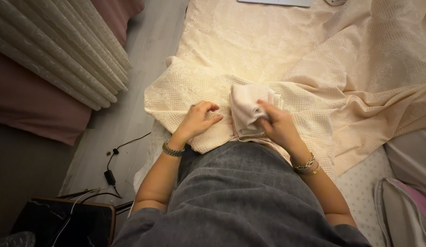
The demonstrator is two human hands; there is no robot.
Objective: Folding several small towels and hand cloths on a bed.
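Pale folded cloth (248, 110) under right hand (278, 124); left hand (199, 120) on cream bedspread (249, 50).

A blanket (268, 59) lies spread on the bed (359, 187). A small folded cloth (247, 107) sits on the blanket. Curtains (71, 50) hang to the left, with cables (113, 160) on the floor (144, 68) beside the bed.

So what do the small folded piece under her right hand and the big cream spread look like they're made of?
The folded piece under the right hand looks like soft, matte, pale pink fabric, possibly knit: it creases limply. The cream spread looks like woven cotton with a raised waffle-like pattern, matte; the fibre itself cannot be told. The left hand rests on it.
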